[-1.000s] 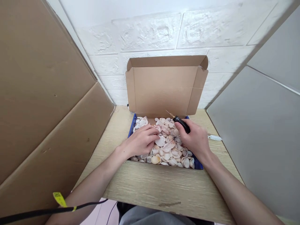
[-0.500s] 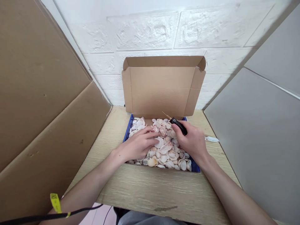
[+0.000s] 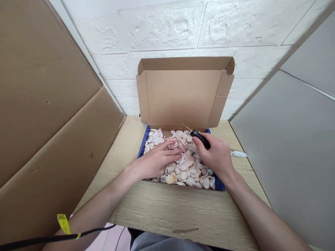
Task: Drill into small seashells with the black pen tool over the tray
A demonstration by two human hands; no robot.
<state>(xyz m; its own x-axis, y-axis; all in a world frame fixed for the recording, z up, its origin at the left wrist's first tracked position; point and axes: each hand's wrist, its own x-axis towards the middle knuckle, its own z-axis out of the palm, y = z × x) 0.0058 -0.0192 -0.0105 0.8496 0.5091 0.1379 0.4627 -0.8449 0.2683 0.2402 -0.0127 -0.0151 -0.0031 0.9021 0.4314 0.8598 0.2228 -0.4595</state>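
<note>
My left hand [image 3: 158,158] lies with its fingers stretched out over the shells in the box, fingertips touching a brown-speckled shell [image 3: 172,144] near the middle. It grips nothing that I can see. My right hand [image 3: 218,153] is closed around a small black hand drill [image 3: 200,138], whose thin gold-coloured bit points up and left, clear of the shells. White, cream and pinkish seashells [image 3: 184,173] fill the shallow cardboard box with blue sides [image 3: 142,143]. Its brown lid [image 3: 183,96] stands raised at the back.
A white brick-patterned wall [image 3: 167,33] rises behind the wooden table [image 3: 157,205]. Tall cardboard [image 3: 52,115] bounds the left, a grey panel [image 3: 293,139] the right. A small clear-and-white item [image 3: 238,153] lies beyond my right wrist. A black cable [image 3: 91,230] with a yellow tag crosses the lower left.
The fingers of my left hand have shifted slightly right over the shells and lie flatter. My right hand still holds the hand drill, in nearly the same place. The view has tilted slightly.
</note>
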